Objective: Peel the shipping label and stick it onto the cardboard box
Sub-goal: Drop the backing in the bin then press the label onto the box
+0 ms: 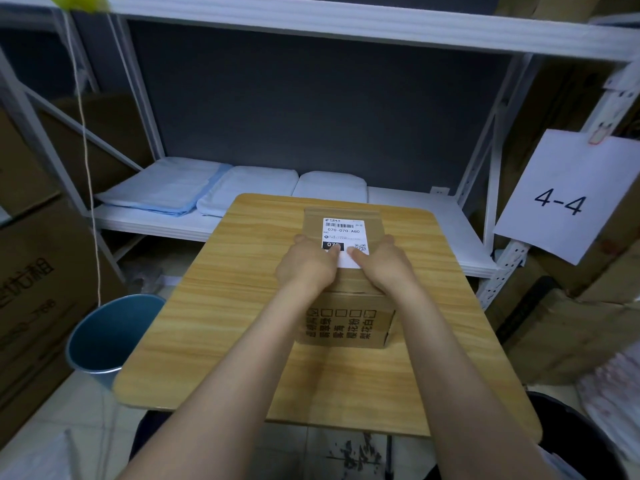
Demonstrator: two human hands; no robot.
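A brown cardboard box (346,323) with printed characters on its near side stands in the middle of a small wooden table (214,306). A white shipping label (344,230) with a barcode and "070-070-A80" lies flat on the box's top. My left hand (308,266) rests on the box top with fingertips pressing the label's near left part. My right hand (379,263) mirrors it, fingertips on the label's near right corner. Both hands lie flat, fingers extended, gripping nothing.
A blue bin (104,337) stands on the floor left of the table. Behind the table, a white shelf (415,209) carries folded pale cloths (194,188). Cardboard boxes (31,278) stack at left and right. A paper sign "4-4" (564,195) hangs at right.
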